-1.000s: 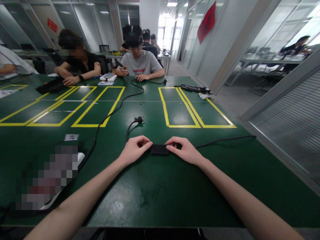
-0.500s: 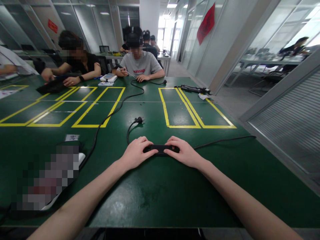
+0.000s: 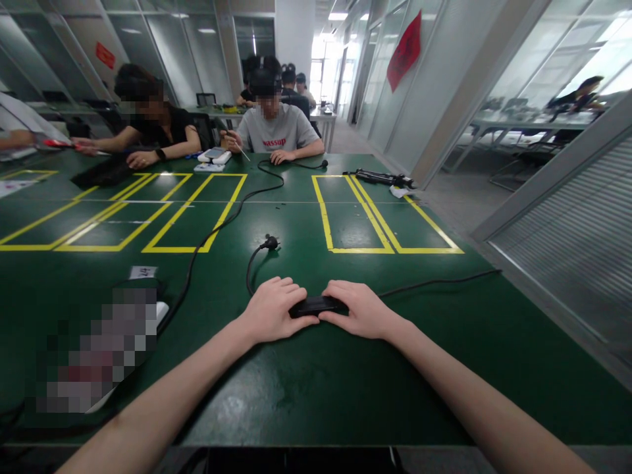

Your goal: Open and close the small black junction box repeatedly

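A slim black power adapter (image 3: 318, 306) lies between my hands on the green table. My left hand (image 3: 276, 308) grips its left end, fingers over the far side and thumb along the near edge. Around the right end, my right hand (image 3: 360, 308) is closed in the same way. Both ends of the adapter are hidden by the hands. Beyond my left hand, a short black cord curves up to a plug (image 3: 270, 243) with its prongs pointing right. Another thin black cord (image 3: 439, 283) runs from behind my right hand toward the table's right edge.
A blurred-out object with a white edge (image 3: 162, 313) lies at the left, near a paper label (image 3: 143, 272). A long black cable (image 3: 190, 270) crosses the table. Yellow tape outlines (image 3: 360, 251) mark the far half. A folded black tripod (image 3: 380, 178) lies far right. Co-workers sit opposite.
Both hands and the adapter have shifted slightly toward me, and my thumbs have moved from its top to its near edge. The plug has slid a little left and nearer.
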Demonstrator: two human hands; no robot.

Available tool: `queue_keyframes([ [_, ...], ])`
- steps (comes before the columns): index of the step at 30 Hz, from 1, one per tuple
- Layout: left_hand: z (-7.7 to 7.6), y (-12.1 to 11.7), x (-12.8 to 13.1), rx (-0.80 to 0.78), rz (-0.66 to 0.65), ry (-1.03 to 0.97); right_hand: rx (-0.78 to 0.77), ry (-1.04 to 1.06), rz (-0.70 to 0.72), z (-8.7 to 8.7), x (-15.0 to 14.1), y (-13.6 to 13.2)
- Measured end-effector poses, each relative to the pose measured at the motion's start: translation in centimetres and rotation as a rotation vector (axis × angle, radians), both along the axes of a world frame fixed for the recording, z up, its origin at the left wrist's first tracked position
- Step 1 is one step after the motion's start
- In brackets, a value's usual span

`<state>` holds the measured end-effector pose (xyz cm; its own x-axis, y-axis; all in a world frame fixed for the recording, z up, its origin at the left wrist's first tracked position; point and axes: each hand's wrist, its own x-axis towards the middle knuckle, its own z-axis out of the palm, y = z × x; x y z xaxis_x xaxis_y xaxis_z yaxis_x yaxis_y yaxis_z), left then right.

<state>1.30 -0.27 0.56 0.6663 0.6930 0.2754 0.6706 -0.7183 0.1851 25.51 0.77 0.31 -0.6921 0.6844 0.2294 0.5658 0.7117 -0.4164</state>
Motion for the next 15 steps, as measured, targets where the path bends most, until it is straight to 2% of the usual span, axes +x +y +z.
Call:
queue_keyframes([
  [4, 0.0, 0.0, 0.0, 0.033, -0.033, 0.012, 0.053, -0.043, 0.036, 0.0, 0.3, 0.0],
  [8, 0.0, -0.1, 0.3, -0.008, 0.009, 0.027, 0.150, -0.026, 0.050, 0.0, 0.5, 0.1],
  [15, -0.3, -0.7, 1.2, -0.058, -0.015, 0.068, 0.154, -0.167, -0.077, 0.3, -1.5, -0.6],
])
